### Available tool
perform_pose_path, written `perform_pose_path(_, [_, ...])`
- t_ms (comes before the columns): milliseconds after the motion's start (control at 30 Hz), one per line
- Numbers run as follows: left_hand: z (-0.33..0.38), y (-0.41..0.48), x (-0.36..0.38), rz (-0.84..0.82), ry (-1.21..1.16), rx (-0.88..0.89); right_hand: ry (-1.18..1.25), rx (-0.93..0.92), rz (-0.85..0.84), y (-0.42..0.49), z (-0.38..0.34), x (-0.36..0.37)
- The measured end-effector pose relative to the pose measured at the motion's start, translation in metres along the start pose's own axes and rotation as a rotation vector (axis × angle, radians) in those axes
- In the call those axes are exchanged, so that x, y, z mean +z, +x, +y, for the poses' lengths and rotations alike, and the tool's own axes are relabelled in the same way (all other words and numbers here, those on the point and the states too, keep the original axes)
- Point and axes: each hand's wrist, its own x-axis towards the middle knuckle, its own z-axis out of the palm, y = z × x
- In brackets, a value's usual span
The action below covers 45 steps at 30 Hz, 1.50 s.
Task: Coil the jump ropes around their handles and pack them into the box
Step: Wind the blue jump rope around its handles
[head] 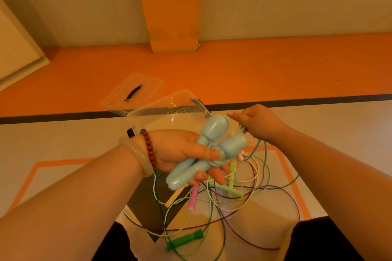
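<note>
My left hand [180, 150] grips two light blue jump rope handles [212, 146] held side by side, crossing in front of the clear plastic box [161, 112]. My right hand [256, 123] pinches the blue rope [259, 148] just to the right of the handles and holds it taut. Below my hands lies a tangle of thin ropes [244, 193] on the floor, with a pink handle [194, 197], a yellow handle [176, 195], pale green handles [232, 182] and a dark green handle [184, 239].
The box's clear lid [131, 91] with a black grip lies on the orange floor behind the box. A black line runs across the floor. An orange pillar [171, 17] and wall stand farther back. My knees show at the bottom edge.
</note>
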Motion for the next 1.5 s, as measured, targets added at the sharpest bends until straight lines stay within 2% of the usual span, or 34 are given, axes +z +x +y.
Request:
perform_pose_path(133, [0.014, 0.007, 0.028, -0.207, 0.033, -0.03, -0.156, 0.049, -0.047, -0.001, -0.01, 0.004])
perform_pose_path(267, [0.018, 0.012, 0.04, -0.204, 0.173, -0.14, -0.252, 0.044, -0.114, -0.002, -0.022, 0.008])
perform_pose_path(333, [-0.006, 0.015, 0.035, -0.084, 0.169, -0.15, -0.291, 0.021, -0.17, -0.003, -0.031, 0.009])
perform_pose_path(400, [-0.021, 0.021, 0.022, 0.277, 0.021, -0.16, -0.347, -0.014, -0.207, -0.006, -0.041, 0.007])
perform_pose_path(433, [-0.027, 0.026, 0.02, 0.35, -0.01, -0.227, -0.371, -0.039, -0.22, -0.008, -0.047, 0.005])
perform_pose_path(467, [-0.027, 0.024, 0.025, 0.226, 0.114, -0.213, -0.381, -0.063, -0.226, -0.01, -0.052, 0.003])
perform_pose_path(500, [-0.019, 0.024, 0.033, 0.163, 0.169, -0.286, -0.368, -0.08, -0.217, -0.012, -0.057, 0.001])
perform_pose_path(600, [-0.005, 0.027, 0.027, 0.225, 0.229, -0.254, -0.278, -0.122, -0.167, -0.016, -0.067, -0.006])
perform_pose_path(700, [-0.006, 0.022, 0.005, 0.369, 0.192, -0.211, -0.138, -0.153, -0.14, -0.02, -0.07, -0.009])
perform_pose_path(800, [0.001, 0.017, -0.002, 0.392, -0.04, -0.094, 0.037, -0.153, -0.124, -0.022, -0.07, -0.009])
perform_pose_path(900, [0.004, 0.014, -0.007, 0.342, -0.279, -0.048, 0.223, -0.101, -0.203, -0.023, -0.068, -0.01])
perform_pose_path(1067, [0.01, 0.004, -0.007, 0.256, -0.454, 0.004, 0.357, -0.074, -0.333, -0.02, -0.061, -0.013])
perform_pose_path(1200, [0.015, -0.004, -0.011, 0.216, -0.539, 0.036, 0.067, -0.258, -0.22, -0.024, -0.064, -0.012])
perform_pose_path(1300, [0.018, -0.012, -0.018, 0.172, -0.606, 0.056, -0.095, -0.487, -0.023, -0.031, -0.064, -0.002])
perform_pose_path(1367, [0.017, -0.017, -0.021, 0.14, -0.626, 0.076, -0.166, -0.57, 0.104, -0.035, -0.063, 0.007])
perform_pose_path(1500, [0.014, -0.02, -0.024, 0.017, -0.703, 0.136, -0.31, -0.846, 0.325, -0.038, -0.06, 0.019])
